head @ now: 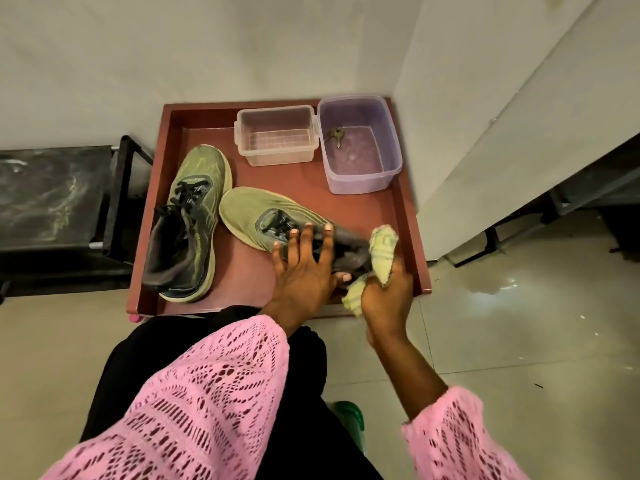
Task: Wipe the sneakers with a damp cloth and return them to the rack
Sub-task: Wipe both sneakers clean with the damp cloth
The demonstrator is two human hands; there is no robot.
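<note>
My left hand point(300, 268) is spread wide open, fingers apart, pressing down flat on top of one sneaker point(263, 216) near its laces. It is not gripping, just holding the shoe still. My right hand point(386, 294) is closed tight around a yellow cloth point(382, 245), and the cloth bunches out above and below my fist. The cloth touches the dark heel end of that sneaker. This sneaker lies on a red tray point(408, 216), toe pointing away to the left. The other sneaker point(188, 223) sits just beside it on the tray, untouched. Two plastic boxes point(277, 135) stand at the back of the tray.
</note>
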